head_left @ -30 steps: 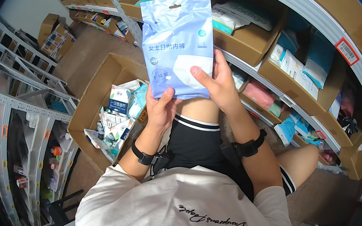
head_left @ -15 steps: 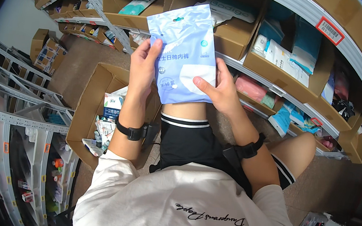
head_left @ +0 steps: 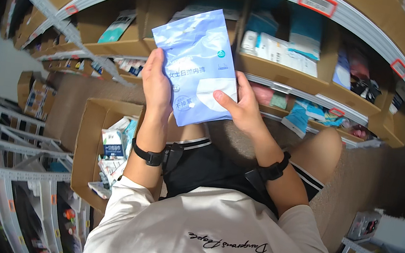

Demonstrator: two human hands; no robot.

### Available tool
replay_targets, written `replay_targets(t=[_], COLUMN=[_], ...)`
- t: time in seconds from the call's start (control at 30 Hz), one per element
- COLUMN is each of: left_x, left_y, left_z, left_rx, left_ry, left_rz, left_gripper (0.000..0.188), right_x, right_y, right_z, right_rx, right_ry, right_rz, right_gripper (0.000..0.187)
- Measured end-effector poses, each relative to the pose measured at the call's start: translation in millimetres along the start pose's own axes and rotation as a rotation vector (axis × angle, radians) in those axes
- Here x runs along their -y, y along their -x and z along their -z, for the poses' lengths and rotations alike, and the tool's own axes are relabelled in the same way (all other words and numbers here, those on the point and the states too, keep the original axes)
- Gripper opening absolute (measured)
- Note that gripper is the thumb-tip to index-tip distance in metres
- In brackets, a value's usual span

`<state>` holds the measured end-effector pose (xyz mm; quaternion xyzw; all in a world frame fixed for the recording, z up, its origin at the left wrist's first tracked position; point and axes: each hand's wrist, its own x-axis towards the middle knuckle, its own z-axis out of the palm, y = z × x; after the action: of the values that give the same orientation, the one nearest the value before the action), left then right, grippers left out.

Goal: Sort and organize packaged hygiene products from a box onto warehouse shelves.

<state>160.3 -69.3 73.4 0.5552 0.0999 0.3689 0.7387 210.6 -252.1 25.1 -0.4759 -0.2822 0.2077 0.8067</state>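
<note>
A light blue plastic package [head_left: 198, 64] is held upright in front of a shelf of cardboard boxes [head_left: 271, 66]. My left hand [head_left: 156, 83] grips its left edge, fingers behind it. On the right side my right hand [head_left: 238, 108] holds the lower edge, with the thumb pressed on the front. Both wrists wear black bands. I am crouched, knees toward the shelf.
An open cardboard box [head_left: 90, 132] of small packaged goods sits on the brown floor at my left. Shelf boxes hold blue, white and pink packets [head_left: 286, 53]. Metal racking [head_left: 10, 152] curves along the left. Another small box [head_left: 363, 224] lies at the lower right.
The package has stayed in both hands and been raised closer to the shelf. My left hand slid from under the package to its left edge. My view turned toward the shelf.
</note>
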Motion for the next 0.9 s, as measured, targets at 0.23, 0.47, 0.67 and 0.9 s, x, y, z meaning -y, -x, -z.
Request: replay_targets(t=[0.23, 0.47, 0.67, 0.9], left_x=[14.6, 38.2, 48.9, 64.0], left_y=[24.0, 51.0, 64.3, 79.6], left_z=[-50.2, -79.3, -120.6, -158.5], left_rx=[0.128, 0.31, 0.478, 0.637], left_ry=[0.196, 0.132, 0.124, -0.006], left_rz=[0.284, 0.333, 0.383, 0.364], left_gripper=[0.048, 0.037, 0.038, 0.046], right_x=[24.5, 44.2, 59.3, 81.3], right_y=[22.5, 45.3, 69.7, 94.1], right_z=[37.8, 75.4, 112.8, 148.1], right_rx=[-0.127, -0.23, -0.336, -0.467], right_ry=[0.036, 0.078, 0.099, 0.153], right_rz=[0.043, 0.077, 0.152, 0.179], right_gripper=[0.059, 0.059, 0.058, 0.053])
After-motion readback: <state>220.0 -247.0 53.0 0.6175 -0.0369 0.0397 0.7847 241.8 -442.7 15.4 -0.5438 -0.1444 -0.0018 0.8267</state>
